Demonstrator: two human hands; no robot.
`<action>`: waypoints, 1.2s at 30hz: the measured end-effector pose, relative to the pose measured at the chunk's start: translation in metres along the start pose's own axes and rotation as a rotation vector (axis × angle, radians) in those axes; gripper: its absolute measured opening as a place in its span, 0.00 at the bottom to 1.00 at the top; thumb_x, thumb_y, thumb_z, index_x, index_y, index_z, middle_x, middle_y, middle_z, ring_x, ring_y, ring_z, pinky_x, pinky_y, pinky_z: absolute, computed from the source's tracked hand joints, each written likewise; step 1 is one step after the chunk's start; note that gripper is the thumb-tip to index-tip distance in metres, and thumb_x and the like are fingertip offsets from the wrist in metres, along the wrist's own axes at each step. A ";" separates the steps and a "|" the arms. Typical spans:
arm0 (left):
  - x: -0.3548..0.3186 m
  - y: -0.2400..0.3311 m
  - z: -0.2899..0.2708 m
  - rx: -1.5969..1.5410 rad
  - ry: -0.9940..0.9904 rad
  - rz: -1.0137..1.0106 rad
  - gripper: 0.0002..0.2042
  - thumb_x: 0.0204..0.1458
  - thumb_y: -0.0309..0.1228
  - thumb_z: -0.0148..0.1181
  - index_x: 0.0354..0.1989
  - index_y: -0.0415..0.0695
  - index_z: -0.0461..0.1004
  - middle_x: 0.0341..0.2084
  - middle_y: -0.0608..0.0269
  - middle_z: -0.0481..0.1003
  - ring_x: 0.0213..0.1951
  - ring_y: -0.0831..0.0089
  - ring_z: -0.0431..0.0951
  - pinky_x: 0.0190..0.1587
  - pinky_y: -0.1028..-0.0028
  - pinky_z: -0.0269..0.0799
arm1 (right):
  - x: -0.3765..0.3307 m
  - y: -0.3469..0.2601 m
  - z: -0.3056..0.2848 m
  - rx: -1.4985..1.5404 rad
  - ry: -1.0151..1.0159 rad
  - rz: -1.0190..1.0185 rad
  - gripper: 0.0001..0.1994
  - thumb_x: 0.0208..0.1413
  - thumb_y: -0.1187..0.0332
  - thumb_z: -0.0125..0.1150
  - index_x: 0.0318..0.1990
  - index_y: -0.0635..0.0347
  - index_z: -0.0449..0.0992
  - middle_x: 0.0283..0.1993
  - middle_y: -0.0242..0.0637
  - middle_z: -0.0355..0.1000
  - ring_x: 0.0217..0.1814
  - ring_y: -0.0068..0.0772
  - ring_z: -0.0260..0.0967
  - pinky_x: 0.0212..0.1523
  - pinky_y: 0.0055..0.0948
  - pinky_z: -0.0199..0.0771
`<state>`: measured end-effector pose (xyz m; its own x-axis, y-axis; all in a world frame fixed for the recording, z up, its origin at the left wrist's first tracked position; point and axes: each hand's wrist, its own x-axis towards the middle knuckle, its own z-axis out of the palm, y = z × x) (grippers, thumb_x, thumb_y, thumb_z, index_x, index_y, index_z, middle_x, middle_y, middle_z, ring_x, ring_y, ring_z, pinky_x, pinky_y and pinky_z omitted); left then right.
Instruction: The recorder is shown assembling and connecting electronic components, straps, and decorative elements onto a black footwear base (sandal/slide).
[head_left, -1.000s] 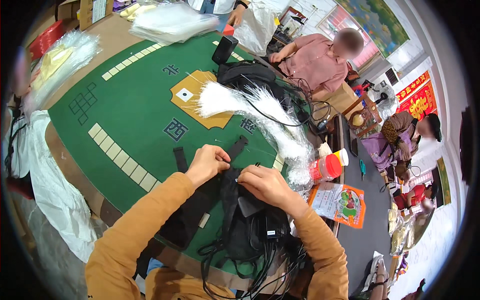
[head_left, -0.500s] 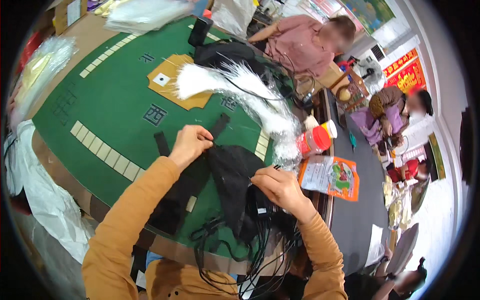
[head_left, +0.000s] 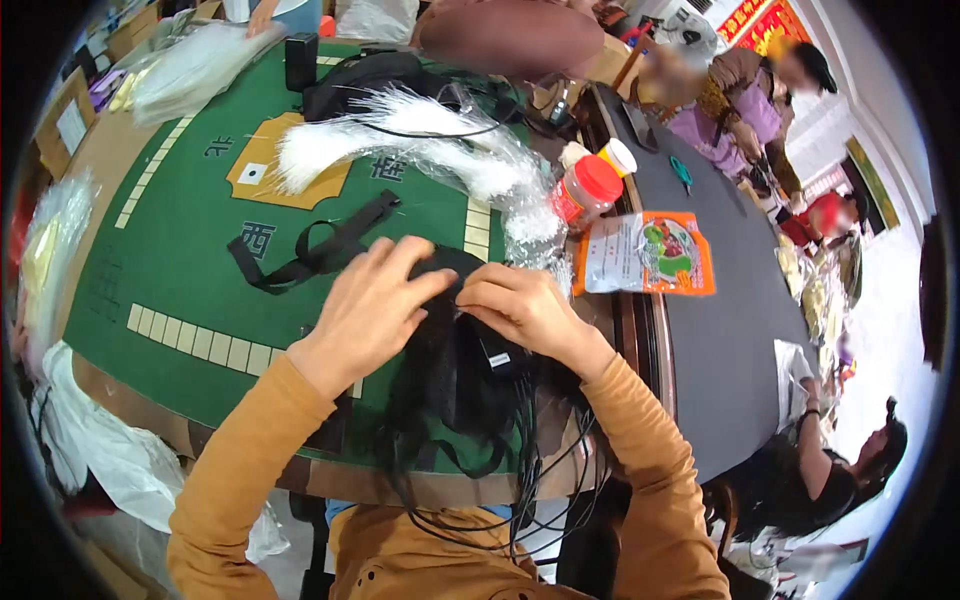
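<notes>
A piece of black fabric (head_left: 440, 350) lies bunched at the table's near edge, with a small black box (head_left: 497, 352) bearing a white label and several black cables (head_left: 525, 430). My left hand (head_left: 372, 308) is over the fabric's left side, its fingers spread apart. Just right of it, my right hand (head_left: 525, 312) pinches thumb and fingers together against the fabric's upper part; whatever is between the fingertips is too small to make out. A black strap (head_left: 325, 245) runs looped and twisted across the green table top beyond my left hand.
White fibres (head_left: 430, 145) in clear plastic lie ahead on the green table (head_left: 190, 270). Toward the right are a red-lidded jar (head_left: 590, 188), an orange pouch (head_left: 645, 253) and teal scissors (head_left: 681, 172) on a dark table. Several other people are around.
My left hand has gone from pinching the fabric to spread fingers. My right hand has come left, close to it. The view has shifted, and the strap lies differently.
</notes>
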<state>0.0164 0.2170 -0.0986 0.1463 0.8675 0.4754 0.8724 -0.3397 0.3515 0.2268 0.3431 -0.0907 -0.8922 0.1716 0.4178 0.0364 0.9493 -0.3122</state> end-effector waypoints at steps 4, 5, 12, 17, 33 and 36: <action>0.004 -0.001 0.019 -0.104 -0.163 -0.016 0.10 0.52 0.23 0.65 0.43 0.41 0.78 0.48 0.57 0.74 0.43 0.52 0.79 0.45 0.59 0.76 | -0.013 -0.007 0.001 -0.038 0.063 0.040 0.13 0.56 0.71 0.67 0.48 0.55 0.77 0.47 0.34 0.74 0.43 0.43 0.77 0.40 0.38 0.80; 0.006 -0.003 0.022 -0.142 -0.203 -0.059 0.09 0.54 0.23 0.64 0.43 0.40 0.77 0.47 0.56 0.75 0.41 0.51 0.79 0.43 0.59 0.77 | -0.018 -0.014 0.001 -0.032 0.121 0.085 0.15 0.56 0.71 0.67 0.51 0.54 0.77 0.49 0.35 0.73 0.45 0.44 0.77 0.42 0.39 0.80; 0.006 0.001 0.024 -0.205 -0.042 0.021 0.06 0.54 0.20 0.60 0.40 0.39 0.75 0.45 0.56 0.76 0.39 0.51 0.80 0.40 0.56 0.78 | -0.098 -0.062 0.017 -0.229 0.279 0.532 0.27 0.55 0.72 0.69 0.63 0.53 0.71 0.51 0.43 0.70 0.50 0.47 0.73 0.49 0.42 0.77; 0.010 -0.024 0.032 -0.142 -0.180 0.137 0.07 0.54 0.20 0.60 0.42 0.39 0.76 0.44 0.55 0.75 0.42 0.50 0.80 0.43 0.58 0.78 | -0.111 -0.059 0.021 -0.266 0.267 0.427 0.24 0.52 0.79 0.62 0.59 0.54 0.74 0.46 0.41 0.71 0.45 0.46 0.75 0.43 0.40 0.80; 0.006 0.012 -0.006 -0.248 0.124 0.049 0.04 0.55 0.19 0.63 0.38 0.35 0.77 0.34 0.54 0.75 0.36 0.56 0.79 0.39 0.65 0.76 | -0.082 -0.049 -0.049 -0.189 0.365 0.319 0.17 0.45 0.86 0.58 0.40 0.59 0.84 0.43 0.40 0.76 0.47 0.45 0.74 0.49 0.38 0.75; 0.009 0.019 -0.009 -0.245 0.154 0.067 0.04 0.55 0.18 0.63 0.37 0.34 0.76 0.34 0.54 0.75 0.36 0.56 0.79 0.39 0.65 0.76 | -0.084 -0.047 -0.050 -0.229 0.385 0.319 0.16 0.44 0.86 0.59 0.40 0.59 0.84 0.43 0.39 0.75 0.47 0.45 0.74 0.49 0.38 0.75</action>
<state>0.0306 0.2153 -0.0806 0.1115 0.7812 0.6143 0.7218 -0.4885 0.4903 0.3230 0.2973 -0.0688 -0.5934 0.5030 0.6283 0.4133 0.8603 -0.2985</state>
